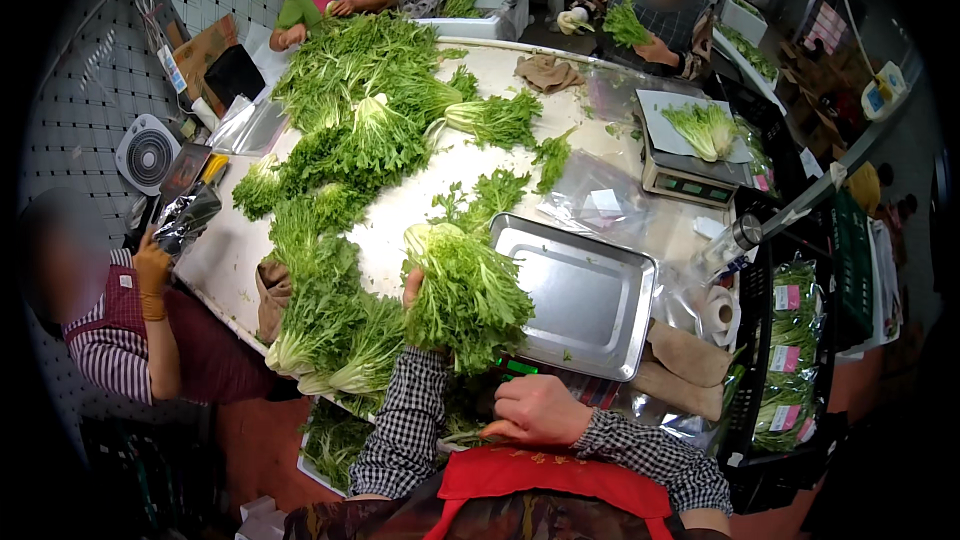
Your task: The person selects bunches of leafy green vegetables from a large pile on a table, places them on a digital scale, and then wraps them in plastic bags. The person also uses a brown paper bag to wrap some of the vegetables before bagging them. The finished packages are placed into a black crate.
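Observation:
My left hand point(413, 288) is wrapped round the pale base of a bushy head of curly endive point(470, 290), holding it up beside a metal tray point(580, 290). Its frilly leaves hang over the tray's left edge and hide most of the hand. Close to my body, my right hand point(541, 410) is closed, thumb pointing left, just below a small green-lit display point(518, 367). Whatever its curled fingers hold, if anything, is hidden. More endive heads point(335, 315) lie in a row left of my left hand, with a large heap point(360, 90) beyond.
A scale point(690, 165) bears one endive head at the far right. Plastic bags point(595, 200), brown cloths point(680, 370) and a paper roll point(718, 312) lie nearby. A black crate point(785, 360) of packed greens stands right. Three co-workers stand around the white table point(395, 215).

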A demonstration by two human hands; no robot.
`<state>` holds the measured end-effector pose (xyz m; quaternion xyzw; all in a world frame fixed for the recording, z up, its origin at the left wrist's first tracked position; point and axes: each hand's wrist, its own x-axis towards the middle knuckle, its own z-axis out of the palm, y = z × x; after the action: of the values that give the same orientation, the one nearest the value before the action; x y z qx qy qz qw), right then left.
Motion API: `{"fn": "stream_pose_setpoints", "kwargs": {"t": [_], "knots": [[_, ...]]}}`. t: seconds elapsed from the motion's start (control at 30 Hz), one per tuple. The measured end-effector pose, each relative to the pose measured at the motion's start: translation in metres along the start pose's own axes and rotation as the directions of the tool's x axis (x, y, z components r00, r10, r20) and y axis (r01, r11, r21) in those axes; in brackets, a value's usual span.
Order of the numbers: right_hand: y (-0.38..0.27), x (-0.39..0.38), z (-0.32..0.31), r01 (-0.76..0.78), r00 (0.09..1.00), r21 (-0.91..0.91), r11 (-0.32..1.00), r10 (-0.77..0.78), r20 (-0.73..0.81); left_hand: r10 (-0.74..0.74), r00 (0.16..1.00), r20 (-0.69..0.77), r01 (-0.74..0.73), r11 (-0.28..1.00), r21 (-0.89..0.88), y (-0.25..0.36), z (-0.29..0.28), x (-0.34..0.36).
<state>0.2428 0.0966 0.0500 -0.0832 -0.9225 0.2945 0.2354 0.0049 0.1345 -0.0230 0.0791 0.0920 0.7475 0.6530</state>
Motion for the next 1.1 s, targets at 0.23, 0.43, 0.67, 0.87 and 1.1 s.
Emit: {"fn": "stream_pose_setpoints", "kwargs": {"t": [0.23, 0.43, 0.67, 0.87, 1.1], "knots": [[0.004, -0.002, -0.028, -0.405, 0.768, 0.193, 0.893, 0.448, -0.458, 0.037, 0.995, -0.096, -0.02, 0.985, 0.171, 0.006, 0.016, -0.008], [0.01, 0.01, -0.036, -0.41, 0.73, 0.163, 0.897, 0.43, -0.531, 0.012, 0.989, -0.147, 0.02, 0.977, 0.21, 0.009, 0.024, -0.013], [0.019, 0.001, -0.051, -0.428, 0.601, 0.746, 0.51, 0.777, -0.187, 0.333, 0.943, -0.016, -0.147, 0.457, 0.877, 0.008, 0.068, -0.025], [0.029, -0.002, -0.054, -0.129, 0.637, 0.988, 0.079, 0.77, 0.022, 0.07, 0.607, 0.791, -0.629, -0.567, 0.532, -0.025, 0.111, -0.034], [0.022, -0.026, -0.047, -0.102, 0.655, 0.994, -0.044, 0.749, 0.101, -0.352, 0.506, 0.788, -0.763, -0.608, 0.218, -0.041, 0.113, -0.062]]}}
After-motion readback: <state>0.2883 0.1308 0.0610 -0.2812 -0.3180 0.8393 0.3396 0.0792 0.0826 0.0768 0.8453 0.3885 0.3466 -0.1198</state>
